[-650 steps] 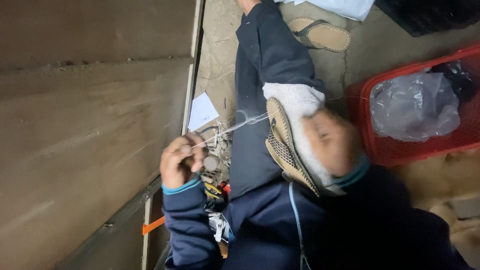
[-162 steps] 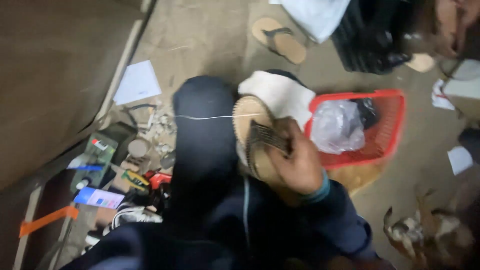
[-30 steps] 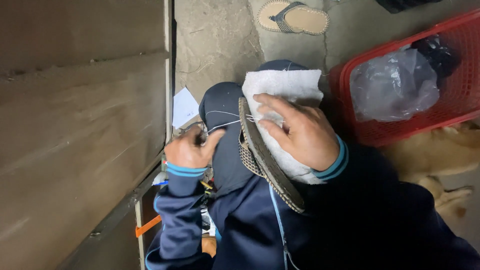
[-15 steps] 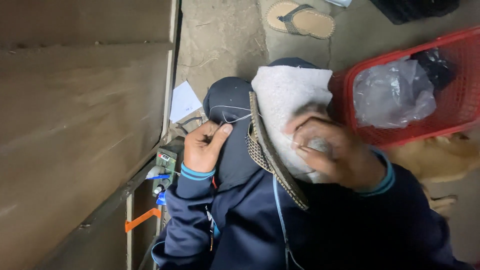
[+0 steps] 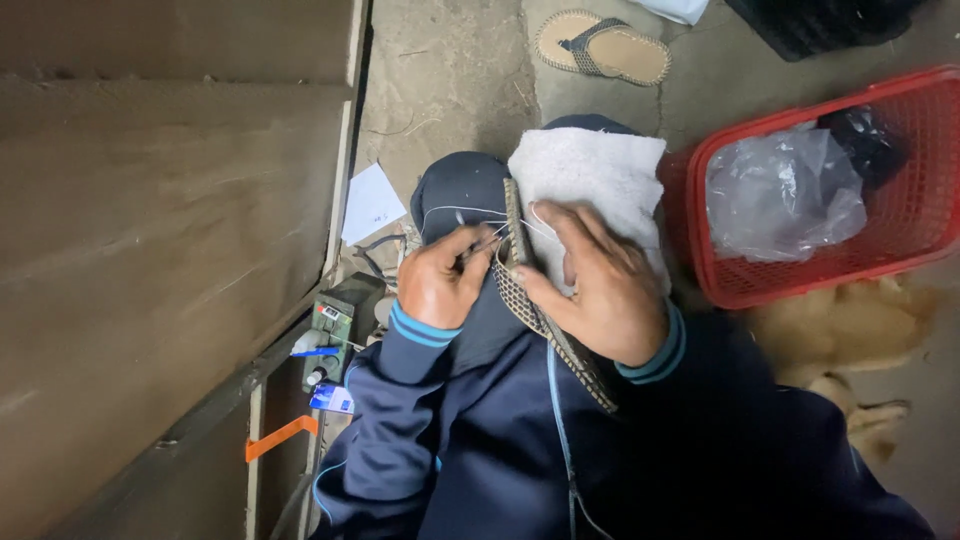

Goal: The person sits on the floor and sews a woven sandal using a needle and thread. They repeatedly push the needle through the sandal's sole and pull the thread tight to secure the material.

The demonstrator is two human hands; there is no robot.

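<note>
Resting edge-up on your knee, the shoe sole [image 5: 545, 325] lies against a white towel [image 5: 590, 175] — your right hand [image 5: 600, 290] clamps its side, your left hand [image 5: 440, 280] pinches a needle with white thread [image 5: 455, 210] at its rim. A red basket [image 5: 920, 215] sits well right.

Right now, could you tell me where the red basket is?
In the head view, the red basket sits on the floor at upper right, beside the white towel.

Looks like a rough floor-level cobbling workshop: bare concrete floor [image 5: 450, 70], small tools [image 5: 330, 340] strewn at eight o'clock, red plastic basket [image 5: 900, 230] at two o'clock, spare sandal [image 5: 600, 45] at twelve.
</note>
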